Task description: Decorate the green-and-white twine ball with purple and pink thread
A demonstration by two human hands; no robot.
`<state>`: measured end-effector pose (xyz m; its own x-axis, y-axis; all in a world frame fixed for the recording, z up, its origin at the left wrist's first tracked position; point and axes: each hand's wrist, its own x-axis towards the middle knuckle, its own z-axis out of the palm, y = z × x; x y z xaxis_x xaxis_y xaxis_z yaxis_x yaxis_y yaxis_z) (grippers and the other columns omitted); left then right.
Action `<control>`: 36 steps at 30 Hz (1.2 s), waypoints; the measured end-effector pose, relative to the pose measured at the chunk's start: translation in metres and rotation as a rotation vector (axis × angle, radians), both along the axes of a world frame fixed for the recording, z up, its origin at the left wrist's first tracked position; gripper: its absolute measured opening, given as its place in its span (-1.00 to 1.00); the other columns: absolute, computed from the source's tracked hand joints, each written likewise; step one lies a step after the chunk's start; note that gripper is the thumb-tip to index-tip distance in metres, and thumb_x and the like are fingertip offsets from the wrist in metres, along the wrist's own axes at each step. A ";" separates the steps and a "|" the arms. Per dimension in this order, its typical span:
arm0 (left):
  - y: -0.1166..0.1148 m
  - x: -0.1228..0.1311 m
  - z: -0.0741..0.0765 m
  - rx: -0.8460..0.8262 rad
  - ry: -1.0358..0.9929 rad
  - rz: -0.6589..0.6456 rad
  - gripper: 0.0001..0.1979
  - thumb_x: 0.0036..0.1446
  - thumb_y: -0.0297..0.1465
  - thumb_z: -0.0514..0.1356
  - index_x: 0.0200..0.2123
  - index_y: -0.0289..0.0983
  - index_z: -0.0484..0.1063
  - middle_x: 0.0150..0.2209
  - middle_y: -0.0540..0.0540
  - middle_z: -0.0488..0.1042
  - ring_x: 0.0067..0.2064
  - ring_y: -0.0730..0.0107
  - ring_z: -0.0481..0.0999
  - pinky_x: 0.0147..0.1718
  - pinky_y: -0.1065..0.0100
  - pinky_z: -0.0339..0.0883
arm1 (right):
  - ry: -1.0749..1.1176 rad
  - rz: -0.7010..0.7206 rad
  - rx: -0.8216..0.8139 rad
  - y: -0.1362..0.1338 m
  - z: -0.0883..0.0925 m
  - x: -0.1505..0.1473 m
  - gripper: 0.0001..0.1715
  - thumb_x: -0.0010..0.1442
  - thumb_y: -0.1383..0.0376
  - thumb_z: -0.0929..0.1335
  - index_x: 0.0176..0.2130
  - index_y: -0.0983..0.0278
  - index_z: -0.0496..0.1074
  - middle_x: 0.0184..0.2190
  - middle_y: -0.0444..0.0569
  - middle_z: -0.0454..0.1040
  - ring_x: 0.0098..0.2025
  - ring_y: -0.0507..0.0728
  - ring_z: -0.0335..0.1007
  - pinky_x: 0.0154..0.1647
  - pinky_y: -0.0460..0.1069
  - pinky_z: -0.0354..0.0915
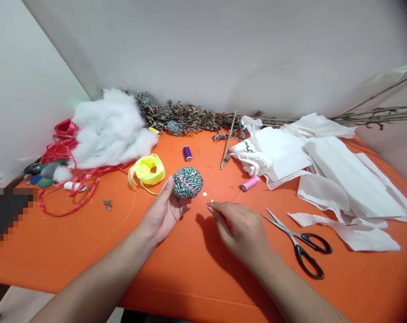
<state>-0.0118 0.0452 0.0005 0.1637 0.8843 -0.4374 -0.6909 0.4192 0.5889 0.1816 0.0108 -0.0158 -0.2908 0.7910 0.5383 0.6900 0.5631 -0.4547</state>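
My left hand (pixel 165 215) grips a ball of dark green and white twisted yarn (pixel 187 183), with pink thread wrapped across it. A thin needle (pixel 210 189) shows just right of the ball; whether it is stuck in the yarn or lies behind, I cannot tell. My right hand (pixel 239 224) is closed in a pinch, apart from the ball, and whatever its fingertips hold is too small to name. Beyond it lies a spool of pink thread (pixel 250 183). A small white square scrap (pixel 205 194) rests between the hands.
Black-handled scissors (pixel 299 240) lie partly open at right, beside white cloth pieces (pixel 348 175). White stuffing (pixel 109 130), red ribbon (pixel 60 148) and a yellow ribbon coil (pixel 149 169) sit left. A purple spool (pixel 187 153) stands before dried plant stems (pixel 193 117) along the wall.
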 end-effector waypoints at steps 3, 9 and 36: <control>0.000 0.000 0.001 -0.003 -0.008 0.000 -0.73 0.34 -0.24 0.06 -0.09 -0.25 0.47 -0.22 -0.09 0.57 -0.33 0.41 0.61 -0.50 0.49 0.54 | -0.003 0.002 -0.003 0.000 0.000 0.000 -0.84 0.25 0.46 0.31 -0.20 0.31 0.48 -0.36 0.00 0.63 -0.40 0.13 0.57 -0.36 -0.01 0.38; -0.002 -0.001 0.001 0.008 0.004 -0.020 -0.72 0.34 -0.23 0.06 -0.10 -0.26 0.47 -0.27 -0.10 0.58 -0.39 0.42 0.60 -0.52 0.47 0.54 | -0.011 -0.005 -0.001 0.000 0.000 0.000 -0.84 0.26 0.45 0.31 -0.22 0.30 0.48 -0.37 0.00 0.63 -0.41 0.13 0.57 -0.37 -0.02 0.37; -0.009 0.001 -0.003 0.101 0.037 -0.093 -0.69 0.07 -0.36 0.36 -0.12 -0.27 0.43 -0.21 -0.09 0.57 -0.27 0.42 0.58 -0.38 0.48 0.46 | -0.005 -0.001 -0.010 -0.002 0.003 -0.001 -0.83 0.27 0.44 0.29 -0.21 0.29 0.49 -0.37 0.00 0.64 -0.40 0.12 0.57 -0.35 -0.02 0.38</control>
